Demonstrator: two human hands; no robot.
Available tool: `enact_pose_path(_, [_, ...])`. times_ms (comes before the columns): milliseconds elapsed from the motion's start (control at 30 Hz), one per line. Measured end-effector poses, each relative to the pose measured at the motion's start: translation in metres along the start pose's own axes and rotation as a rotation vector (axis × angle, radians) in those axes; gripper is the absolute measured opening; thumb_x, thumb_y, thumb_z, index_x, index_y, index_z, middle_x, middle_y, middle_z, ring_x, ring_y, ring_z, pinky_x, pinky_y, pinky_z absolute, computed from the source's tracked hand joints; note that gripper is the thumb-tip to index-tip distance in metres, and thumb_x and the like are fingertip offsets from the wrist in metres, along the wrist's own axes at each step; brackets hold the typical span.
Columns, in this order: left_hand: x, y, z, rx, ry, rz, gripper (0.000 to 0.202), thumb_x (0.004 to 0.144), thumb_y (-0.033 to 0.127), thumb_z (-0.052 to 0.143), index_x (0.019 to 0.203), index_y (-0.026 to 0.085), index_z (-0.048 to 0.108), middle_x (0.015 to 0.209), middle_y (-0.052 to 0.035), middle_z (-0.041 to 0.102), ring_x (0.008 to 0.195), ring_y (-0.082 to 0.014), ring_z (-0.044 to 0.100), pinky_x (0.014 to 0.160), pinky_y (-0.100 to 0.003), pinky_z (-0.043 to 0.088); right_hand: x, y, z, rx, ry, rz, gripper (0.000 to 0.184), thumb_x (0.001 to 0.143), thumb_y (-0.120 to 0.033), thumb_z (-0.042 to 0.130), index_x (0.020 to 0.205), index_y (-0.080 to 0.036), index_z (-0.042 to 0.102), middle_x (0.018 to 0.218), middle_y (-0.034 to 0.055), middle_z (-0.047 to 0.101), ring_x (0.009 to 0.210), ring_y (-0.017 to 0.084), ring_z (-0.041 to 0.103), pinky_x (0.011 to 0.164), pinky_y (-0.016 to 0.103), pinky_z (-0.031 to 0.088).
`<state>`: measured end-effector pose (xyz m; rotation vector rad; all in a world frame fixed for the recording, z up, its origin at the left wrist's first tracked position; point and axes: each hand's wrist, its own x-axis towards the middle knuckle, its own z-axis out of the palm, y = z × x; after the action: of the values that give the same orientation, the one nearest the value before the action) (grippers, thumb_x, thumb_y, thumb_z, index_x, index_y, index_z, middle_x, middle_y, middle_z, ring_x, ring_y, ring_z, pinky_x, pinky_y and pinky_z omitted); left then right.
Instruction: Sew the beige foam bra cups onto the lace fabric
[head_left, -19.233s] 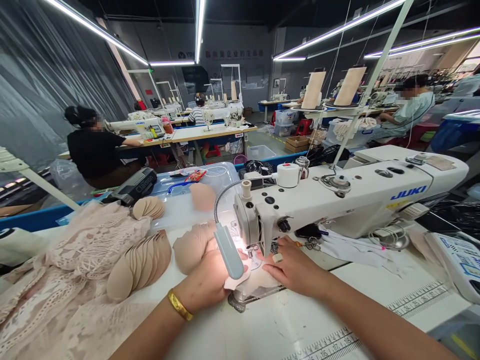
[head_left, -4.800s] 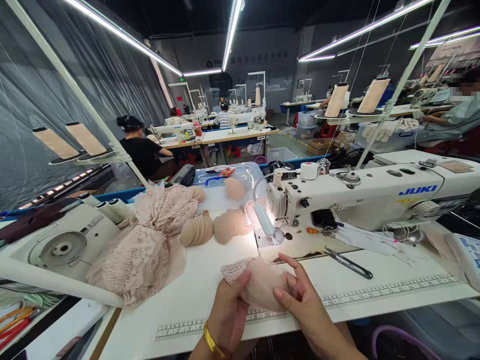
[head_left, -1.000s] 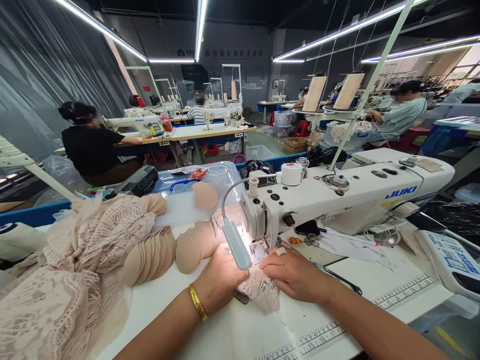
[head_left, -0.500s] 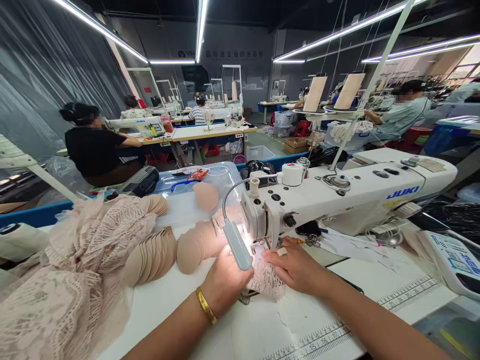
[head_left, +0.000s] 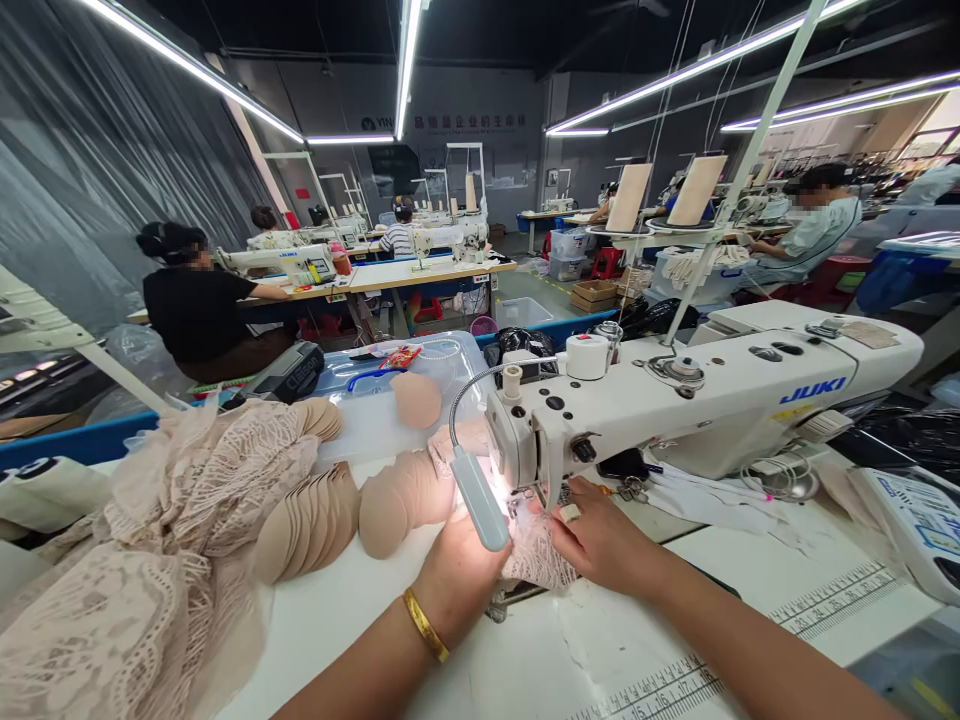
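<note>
Pale pink lace fabric (head_left: 541, 560) lies under the needle area of a white sewing machine (head_left: 622, 400), lit by a grey gooseneck lamp (head_left: 480, 500). My left hand (head_left: 459, 570), with a gold bangle at the wrist, is closed on the lace's left side; the lamp head hides part of its fingers. On the right edge of the lace, my right hand (head_left: 606, 535) has its fingers bent and close together, holding the fabric beside the presser foot. A light band wraps one of its fingers. The needle tip cannot be made out.
Beige pads stand in fanned stacks (head_left: 311, 525) left of my hands, beside a heap of lace (head_left: 150, 560). A clear plastic bin (head_left: 457, 360) is behind them. Thread cones (head_left: 630, 197) rise over the machine. A control panel (head_left: 911, 520) sits at right. Co-workers sit farther off.
My right hand has drawn slightly right, its index finger farther from the needle and more bent. The left hand keeps its place on the lace. The whole view has shifted a little.
</note>
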<state>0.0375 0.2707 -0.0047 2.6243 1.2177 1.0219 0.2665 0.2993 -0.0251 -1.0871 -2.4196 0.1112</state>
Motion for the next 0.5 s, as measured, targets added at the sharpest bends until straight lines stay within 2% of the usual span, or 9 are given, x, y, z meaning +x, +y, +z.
enact_pose_path(67, [-0.002,-0.002,-0.009,0.042,-0.053,0.112,0.02,0.083,0.005,0.053,0.084,0.023,0.061,0.093,-0.005,0.073,0.088,-0.0219,0.07,0.081,-0.036,0.06,-0.003,0.0,-0.001,0.018,0.024,-0.044,0.026,0.095,-0.009,0.046,0.098,-0.019,0.07,0.088,0.0091,0.066,0.092,0.027,0.059,0.081,0.039,0.051])
enact_pose_path(133, [-0.004,-0.002,-0.018,0.108,-0.094,0.158,0.021,0.077,0.007,0.057,0.09,0.021,0.065,0.105,-0.0084,0.074,0.094,-0.0259,0.069,0.087,-0.043,0.058,-0.006,-0.002,-0.002,0.012,0.088,-0.11,0.028,0.096,-0.008,0.045,0.105,-0.019,0.07,0.079,0.0074,0.064,0.089,0.027,0.059,0.08,0.039,0.051])
enact_pose_path(200, [-0.003,0.0,-0.024,0.174,-0.129,0.126,0.024,0.076,0.015,0.064,0.099,0.021,0.068,0.109,-0.0107,0.073,0.097,-0.0313,0.068,0.092,-0.054,0.055,-0.008,-0.008,-0.005,0.013,0.143,-0.189,0.031,0.098,-0.011,0.045,0.118,-0.018,0.066,0.078,0.0065,0.065,0.085,0.026,0.059,0.08,0.039,0.05])
enact_pose_path(267, [0.0,0.005,-0.027,0.158,-0.189,0.049,0.036,0.075,0.024,0.071,0.111,0.023,0.069,0.112,-0.0105,0.072,0.1,-0.0344,0.067,0.093,-0.058,0.053,-0.009,-0.018,-0.006,0.041,0.132,-0.289,0.033,0.102,-0.02,0.049,0.134,-0.017,0.057,0.095,0.0098,0.071,0.096,0.027,0.062,0.085,0.041,0.05])
enact_pose_path(333, [0.003,0.01,-0.029,0.046,-0.283,0.008,0.048,0.076,0.026,0.073,0.123,0.026,0.065,0.119,-0.0074,0.071,0.108,-0.0327,0.066,0.096,-0.053,0.053,-0.008,-0.028,-0.005,0.073,0.068,-0.374,0.044,0.103,-0.037,0.057,0.142,-0.019,0.048,0.123,0.0142,0.069,0.118,0.029,0.059,0.093,0.042,0.049])
enact_pose_path(400, [0.005,0.013,-0.033,-0.089,-0.382,0.001,0.055,0.076,0.019,0.069,0.129,0.029,0.061,0.128,-0.0034,0.068,0.115,-0.0272,0.064,0.101,-0.043,0.053,-0.005,-0.032,0.0,0.06,0.035,-0.377,0.049,0.101,-0.043,0.064,0.141,-0.021,0.048,0.134,0.0146,0.065,0.125,0.029,0.055,0.092,0.04,0.048])
enact_pose_path(467, [0.004,0.013,-0.04,-0.146,-0.482,0.008,0.06,0.074,0.015,0.065,0.131,0.029,0.059,0.137,-0.0023,0.065,0.123,-0.0254,0.061,0.104,-0.038,0.052,-0.003,-0.029,0.008,0.001,0.026,-0.326,0.029,0.1,-0.024,0.061,0.13,-0.022,0.057,0.119,0.0099,0.07,0.106,0.024,0.062,0.089,0.037,0.047])
enact_pose_path(500, [0.002,0.011,-0.043,-0.134,-0.525,0.009,0.062,0.072,0.015,0.065,0.133,0.028,0.059,0.141,-0.0034,0.063,0.125,-0.027,0.059,0.106,-0.039,0.051,-0.002,-0.025,0.012,-0.039,0.018,-0.303,0.025,0.098,-0.011,0.055,0.12,-0.022,0.062,0.11,0.0072,0.072,0.092,0.021,0.063,0.089,0.036,0.047])
